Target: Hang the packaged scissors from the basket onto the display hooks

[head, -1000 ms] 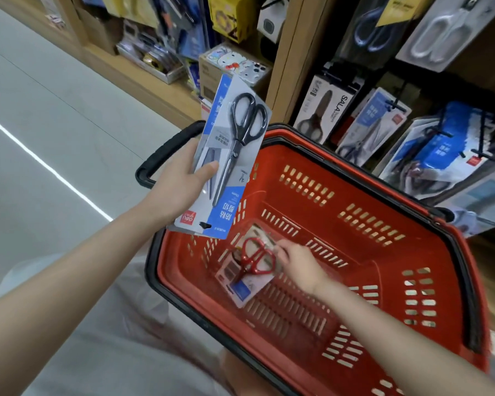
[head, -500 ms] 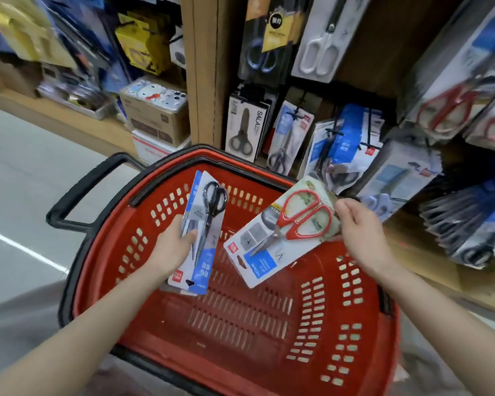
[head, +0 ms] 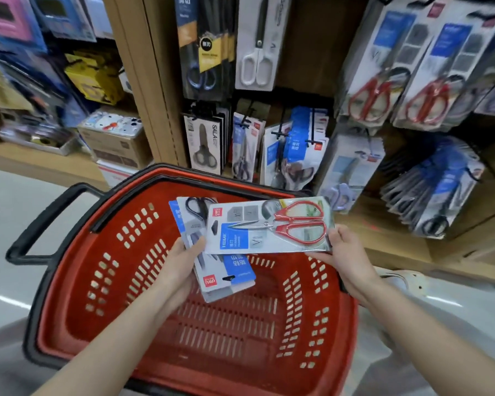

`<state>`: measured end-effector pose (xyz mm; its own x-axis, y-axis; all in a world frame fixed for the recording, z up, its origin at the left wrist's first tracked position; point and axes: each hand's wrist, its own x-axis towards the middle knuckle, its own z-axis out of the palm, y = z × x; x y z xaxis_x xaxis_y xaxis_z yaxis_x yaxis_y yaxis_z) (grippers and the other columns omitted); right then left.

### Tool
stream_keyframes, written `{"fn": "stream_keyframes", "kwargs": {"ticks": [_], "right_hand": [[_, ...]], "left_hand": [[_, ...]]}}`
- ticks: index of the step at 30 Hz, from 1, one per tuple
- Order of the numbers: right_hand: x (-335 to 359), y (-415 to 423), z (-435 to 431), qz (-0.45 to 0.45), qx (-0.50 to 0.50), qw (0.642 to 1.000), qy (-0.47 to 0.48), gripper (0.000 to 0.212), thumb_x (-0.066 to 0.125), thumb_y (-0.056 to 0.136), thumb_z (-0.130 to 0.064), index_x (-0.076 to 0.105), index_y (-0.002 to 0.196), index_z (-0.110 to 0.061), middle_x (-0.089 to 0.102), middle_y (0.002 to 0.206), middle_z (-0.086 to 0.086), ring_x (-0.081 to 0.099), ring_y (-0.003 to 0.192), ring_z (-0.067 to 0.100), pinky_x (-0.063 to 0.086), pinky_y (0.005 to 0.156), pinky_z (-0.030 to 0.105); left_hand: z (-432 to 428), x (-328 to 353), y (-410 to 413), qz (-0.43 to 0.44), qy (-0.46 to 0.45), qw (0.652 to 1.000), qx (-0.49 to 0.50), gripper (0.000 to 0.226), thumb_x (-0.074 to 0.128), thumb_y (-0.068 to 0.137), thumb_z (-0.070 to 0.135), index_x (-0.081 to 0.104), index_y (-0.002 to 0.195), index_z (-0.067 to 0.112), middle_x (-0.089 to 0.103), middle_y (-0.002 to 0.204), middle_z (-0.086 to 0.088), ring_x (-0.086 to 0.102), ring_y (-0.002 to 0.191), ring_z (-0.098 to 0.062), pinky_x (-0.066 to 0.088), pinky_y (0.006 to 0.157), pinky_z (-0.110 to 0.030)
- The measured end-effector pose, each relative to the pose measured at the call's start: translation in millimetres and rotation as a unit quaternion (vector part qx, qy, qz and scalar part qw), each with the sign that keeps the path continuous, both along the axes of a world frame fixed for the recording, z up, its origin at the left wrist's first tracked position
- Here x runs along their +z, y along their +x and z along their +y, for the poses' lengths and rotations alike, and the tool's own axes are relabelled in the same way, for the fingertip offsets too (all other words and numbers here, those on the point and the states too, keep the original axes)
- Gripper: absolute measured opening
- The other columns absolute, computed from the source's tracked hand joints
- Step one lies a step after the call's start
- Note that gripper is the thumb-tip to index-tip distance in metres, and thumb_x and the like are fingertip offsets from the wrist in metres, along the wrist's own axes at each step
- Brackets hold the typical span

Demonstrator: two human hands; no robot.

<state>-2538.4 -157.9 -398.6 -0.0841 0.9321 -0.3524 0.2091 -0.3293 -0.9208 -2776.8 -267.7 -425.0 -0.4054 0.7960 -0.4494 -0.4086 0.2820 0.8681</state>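
Over the red basket (head: 103,281) my left hand (head: 180,267) grips a blue-and-grey pack of black-handled scissors (head: 220,275), held upright. My right hand (head: 345,258) pinches the right end of a pack of red-handled scissors (head: 269,227), which lies flat and crosswise, overlapping the top of the other pack. Its left edge touches my left thumb. The basket's floor below shows no other packs. Display hooks (head: 283,132) full of scissor packs hang on the wooden shelf wall just beyond the basket.
Matching red-handled scissor packs (head: 395,81) hang at the upper right. White-handled scissors (head: 257,44) and dark packs hang higher up. The basket's black handle (head: 40,221) sticks out left. Cardboard boxes (head: 112,138) stand on the left shelf. A wooden ledge (head: 397,252) runs below the hooks.
My right hand lifted the red-handled pack out of the basket and turned it level over the black-handled pack. My left hand came down and toward it. The view has swung toward the hooks.
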Motion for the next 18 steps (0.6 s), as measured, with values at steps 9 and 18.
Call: {"fn": "stream_keyframes", "kwargs": {"ticks": [9, 18], "right_hand": [[-8, 19, -16, -0.014, 0.115, 0.984, -0.135, 0.024, 0.035, 0.103, -0.017, 0.048, 0.111, 0.001, 0.057, 0.122, 0.023, 0.069, 0.082, 0.02, 0.058, 0.062, 0.023], [40, 2, -20, -0.276, 0.213, 0.914, 0.207, 0.051, 0.048, 0.095, -0.04, 0.038, 0.134, -0.01, 0.051, 0.13, 0.005, 0.05, 0.122, 0.02, 0.04, 0.103, 0.038]], "left_hand": [[-1, 30, -4, 0.127, 0.013, 0.992, 0.006, 0.02, 0.053, 0.096, 0.014, 0.054, 0.116, 0.011, 0.07, 0.105, -0.011, 0.071, 0.081, -0.023, 0.057, 0.063, -0.035], [1, 70, -2, 0.257, 0.099, 0.959, -0.06, 0.018, 0.058, 0.093, 0.012, 0.058, 0.104, 0.025, 0.07, 0.1, 0.001, 0.069, 0.086, -0.015, 0.054, 0.069, -0.031]]}}
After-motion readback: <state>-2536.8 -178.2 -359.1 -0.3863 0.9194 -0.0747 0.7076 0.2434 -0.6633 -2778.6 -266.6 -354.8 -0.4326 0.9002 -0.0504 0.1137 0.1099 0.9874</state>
